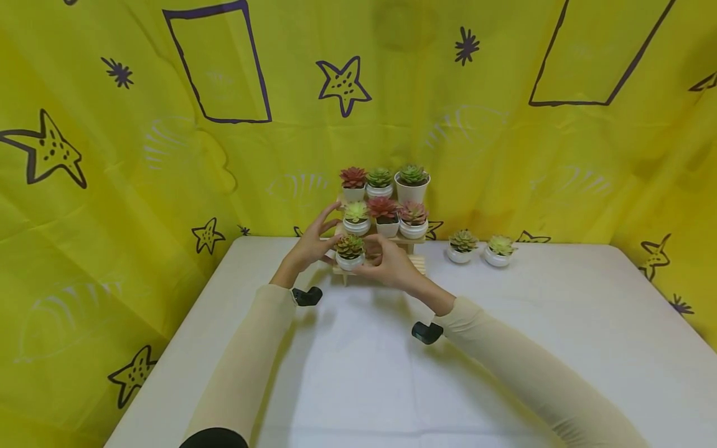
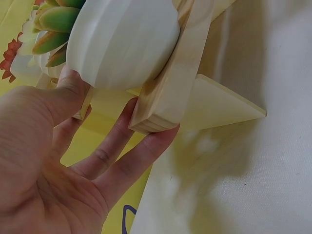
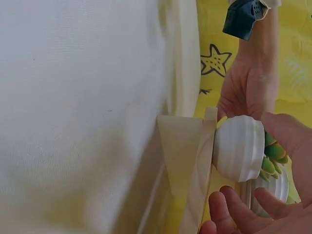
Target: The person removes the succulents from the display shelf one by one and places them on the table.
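A white ribbed pot with a green, red-tipped succulent sits at the left end of the lowest shelf of a wooden stand. My left hand is at that end; in the left wrist view two of its fingertips touch the shelf's end, while the thumb lies against or close by the pot. From the right, my right hand reaches to the same pot. Its thumb tip is at the pot's rim in the right wrist view, and its loosely bent fingers are apart from the pot.
Potted succulents fill the upper shelves, among them a red one and a green one. Two more pots, a left one and a right one, stand on the white table right of the stand. Behind hangs a yellow patterned curtain.
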